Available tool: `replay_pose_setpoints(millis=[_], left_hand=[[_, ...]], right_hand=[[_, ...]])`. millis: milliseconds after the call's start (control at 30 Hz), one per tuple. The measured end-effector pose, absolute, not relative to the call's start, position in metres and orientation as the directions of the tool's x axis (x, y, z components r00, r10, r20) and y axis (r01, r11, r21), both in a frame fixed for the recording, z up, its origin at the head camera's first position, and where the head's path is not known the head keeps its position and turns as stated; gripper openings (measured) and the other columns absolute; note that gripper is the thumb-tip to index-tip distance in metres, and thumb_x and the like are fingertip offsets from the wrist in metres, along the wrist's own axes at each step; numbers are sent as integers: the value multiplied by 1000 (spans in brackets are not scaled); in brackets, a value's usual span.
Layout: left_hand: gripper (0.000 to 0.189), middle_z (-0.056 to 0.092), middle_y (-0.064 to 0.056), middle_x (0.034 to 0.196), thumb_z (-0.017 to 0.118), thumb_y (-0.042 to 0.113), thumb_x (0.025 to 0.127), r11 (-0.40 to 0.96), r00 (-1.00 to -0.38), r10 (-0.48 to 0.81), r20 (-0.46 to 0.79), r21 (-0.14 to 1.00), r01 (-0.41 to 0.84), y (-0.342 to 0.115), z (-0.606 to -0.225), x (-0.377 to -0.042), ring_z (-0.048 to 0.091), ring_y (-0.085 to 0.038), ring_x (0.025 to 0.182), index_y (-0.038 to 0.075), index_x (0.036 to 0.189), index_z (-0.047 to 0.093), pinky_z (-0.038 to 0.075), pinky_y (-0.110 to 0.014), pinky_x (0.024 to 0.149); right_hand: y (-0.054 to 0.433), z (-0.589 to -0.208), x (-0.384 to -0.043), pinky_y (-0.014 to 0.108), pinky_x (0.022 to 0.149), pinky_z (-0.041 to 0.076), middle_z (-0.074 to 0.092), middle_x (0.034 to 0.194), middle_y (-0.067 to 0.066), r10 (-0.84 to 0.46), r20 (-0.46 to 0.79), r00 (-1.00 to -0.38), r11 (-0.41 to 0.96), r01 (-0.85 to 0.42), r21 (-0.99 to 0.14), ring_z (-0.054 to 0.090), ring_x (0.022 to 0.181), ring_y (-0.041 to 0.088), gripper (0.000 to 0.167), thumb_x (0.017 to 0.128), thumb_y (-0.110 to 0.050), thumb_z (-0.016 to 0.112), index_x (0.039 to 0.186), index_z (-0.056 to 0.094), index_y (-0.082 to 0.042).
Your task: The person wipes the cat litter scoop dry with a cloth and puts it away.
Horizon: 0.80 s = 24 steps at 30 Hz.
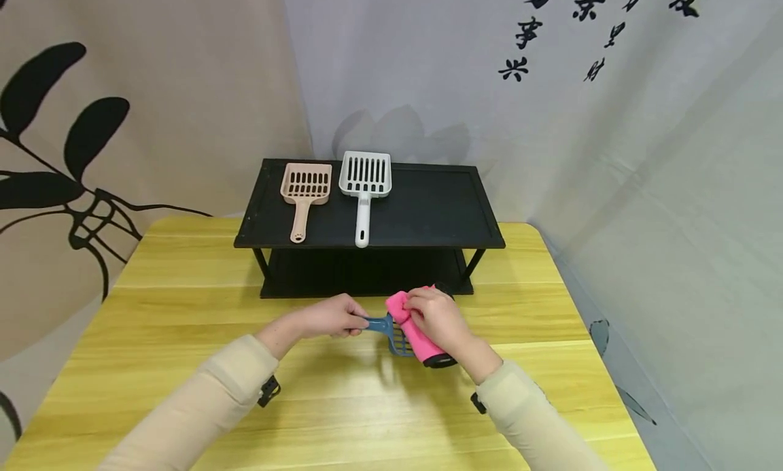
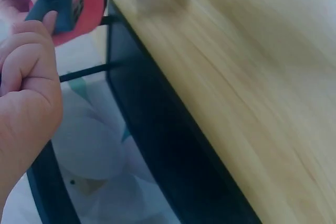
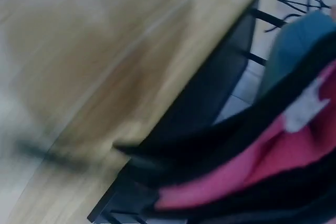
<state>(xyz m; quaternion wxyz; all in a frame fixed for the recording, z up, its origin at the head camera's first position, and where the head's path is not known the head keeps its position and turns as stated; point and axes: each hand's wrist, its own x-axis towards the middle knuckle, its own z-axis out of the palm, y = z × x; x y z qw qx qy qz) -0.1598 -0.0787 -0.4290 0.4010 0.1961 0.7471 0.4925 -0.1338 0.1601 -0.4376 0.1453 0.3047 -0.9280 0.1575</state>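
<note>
My left hand [image 1: 333,316] grips the handle of a blue slotted litter scoop [image 1: 380,325], held over the front middle of the table. A pink cloth with black edging [image 1: 423,343] is bunched in my right hand [image 1: 437,316] and lies against the scoop's slotted head, covering much of it. In the left wrist view, curled fingers [image 2: 29,61] hold the scoop [image 2: 56,1], with pink cloth [image 2: 94,11] behind it. Folds of the cloth [image 3: 236,174] fill the lower right of the blurred right wrist view, beside part of the blue scoop [image 3: 294,43].
Behind the hands stands a low black two-tier rack [image 1: 434,206]. On its top lie a beige-pink litter scoop [image 1: 300,216] and a white one [image 1: 363,216], handles toward me. The wooden table [image 1: 342,416] ends near a printed fabric backdrop [image 1: 428,63].
</note>
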Motion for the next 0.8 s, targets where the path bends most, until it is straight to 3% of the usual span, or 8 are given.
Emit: replay_pose_setpoints(millis=[233,467,667,800], left_hand=[[20,45,3,57,51,8,94,485,-645,657,-391,874,-35,-85,-431,-154,24,-3,43,0,83,66,21,-15,44],[21,45,3,58,50,10,95,461,-637,672,-378,887,-40,-91,-433,-155,24,-5,43,-1,89,67,22,-17,44],[23,46,3,61,48,12,96,428,-624,674,-394,898,-104,-93,-435,-153,25,-4,43,-2,91,66,22,-17,44],[26,44,3,62,44,13,99,392,-607,656,-448,890,-233,-101,-439,-154,24,-4,45,-4,96,63,21,-17,45]], right_hand=[[167,-454,-136,36,88,51,70,97,4,-579,331,-745,764,-638,-101,66,91,16,7,79,-4,70,82,73,-10],[185,-454,-134,40,90,50,70,99,5,-602,342,-721,749,-659,-71,65,96,18,8,78,-4,72,84,73,-9],[201,-451,-134,40,88,51,70,98,7,-593,371,-715,754,-654,-54,65,92,19,9,76,-5,74,85,72,-7],[216,-451,-136,36,84,52,70,96,6,-566,384,-729,780,-625,-38,65,89,19,11,74,-3,75,85,73,-7]])
